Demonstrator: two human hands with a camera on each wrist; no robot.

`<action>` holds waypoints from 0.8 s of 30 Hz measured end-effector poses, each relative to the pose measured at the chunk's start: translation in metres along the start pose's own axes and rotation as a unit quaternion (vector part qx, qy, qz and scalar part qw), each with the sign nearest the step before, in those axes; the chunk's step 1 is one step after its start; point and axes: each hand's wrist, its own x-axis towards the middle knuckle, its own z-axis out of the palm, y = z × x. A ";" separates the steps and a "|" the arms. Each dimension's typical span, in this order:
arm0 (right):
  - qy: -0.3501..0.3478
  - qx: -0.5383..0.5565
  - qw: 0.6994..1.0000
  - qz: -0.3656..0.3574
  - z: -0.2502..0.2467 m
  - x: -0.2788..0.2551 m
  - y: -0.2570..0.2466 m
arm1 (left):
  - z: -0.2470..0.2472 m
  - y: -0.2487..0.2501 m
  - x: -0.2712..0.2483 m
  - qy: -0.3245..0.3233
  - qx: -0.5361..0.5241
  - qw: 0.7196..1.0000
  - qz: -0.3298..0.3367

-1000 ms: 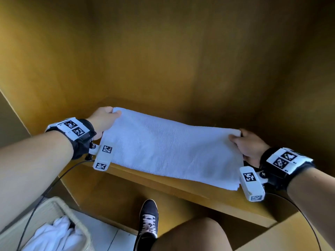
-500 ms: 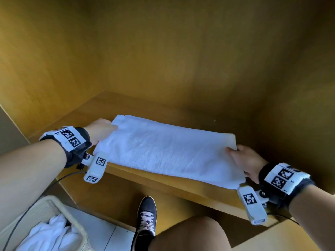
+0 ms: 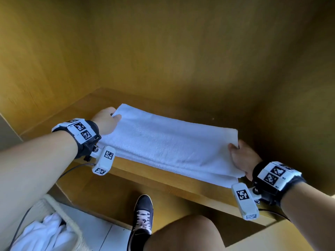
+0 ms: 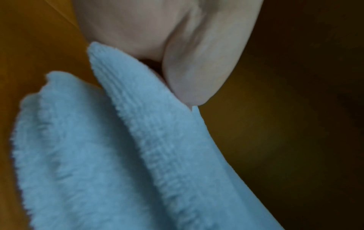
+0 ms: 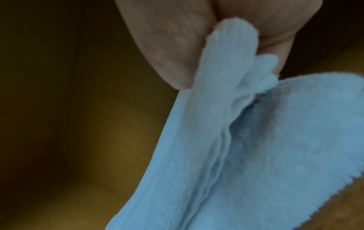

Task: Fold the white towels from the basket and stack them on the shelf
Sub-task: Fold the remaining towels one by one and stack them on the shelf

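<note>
A folded white towel [image 3: 168, 144] lies stretched across the wooden shelf [image 3: 163, 180], its near edge close to the shelf's front lip. My left hand [image 3: 106, 120] pinches the towel's far left corner between thumb and fingers. My right hand [image 3: 242, 156] pinches its right end. In the left wrist view the thumb [image 4: 201, 65] presses on the towel's [image 4: 138, 140] folded edge. The right wrist view shows the layered hem of the towel [image 5: 226, 124] squeezed between thumb [image 5: 167, 46] and fingers.
A woven basket [image 3: 54, 211] with more white towels [image 3: 45, 232] stands on the tiled floor at lower left. Wooden walls close the shelf at the back and on both sides. My knee [image 3: 183, 232] and a dark shoe [image 3: 142, 214] are below the shelf edge.
Both hands have lowered the towel onto the shelf and slid it slightly inward; it now lies flatter. The grips at both ends are unchanged.
</note>
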 end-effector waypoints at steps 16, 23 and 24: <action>0.086 -0.151 0.979 -0.108 -0.001 -0.026 -0.030 | 0.000 -0.017 -0.036 0.135 0.069 0.988 0.010; -0.081 -0.188 0.935 -0.291 0.082 -0.068 -0.087 | 0.005 -0.033 -0.061 0.044 0.082 0.994 0.058; -0.105 -0.187 0.927 -0.308 0.096 -0.075 -0.096 | 0.006 -0.035 -0.062 0.036 0.086 0.993 0.066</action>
